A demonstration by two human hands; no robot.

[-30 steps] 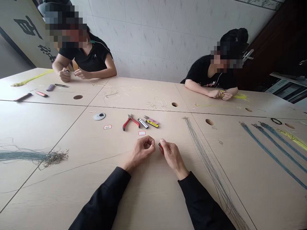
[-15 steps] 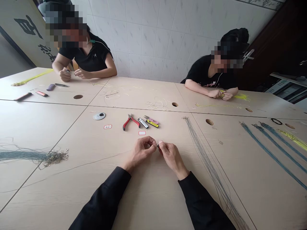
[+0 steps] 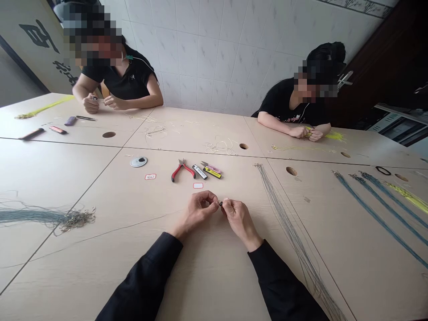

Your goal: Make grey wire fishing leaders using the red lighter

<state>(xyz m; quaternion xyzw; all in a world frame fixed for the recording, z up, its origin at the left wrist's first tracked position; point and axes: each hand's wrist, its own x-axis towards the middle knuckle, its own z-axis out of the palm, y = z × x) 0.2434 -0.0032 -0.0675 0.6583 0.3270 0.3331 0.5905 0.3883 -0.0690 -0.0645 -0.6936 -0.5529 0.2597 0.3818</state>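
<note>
My left hand is closed in a pinch, thumb against forefinger, at the middle of the table. A thin grey cord runs from the left edge up to this hand, and its end is lost among the fingers. Almost touching those fingertips, my right hand is closed around a small dark object. Only its black tip shows at the thumb; the rest is hidden in the fingers. Beyond the hands lie red-handled pliers, a white lighter-shaped piece and yellow and pink snips.
Grey-blue cords with metal clasps lie left; a grey cord bundle stretches along my right forearm. Blue bundles and a yellow bundle lie farther right. A round silver disc sits near the pliers. Two people work across the table.
The black tip at my right thumb shows slightly more clearly, and my right fingers have shifted a little. My left hand has hardly moved. The view has tilted very slightly.
</note>
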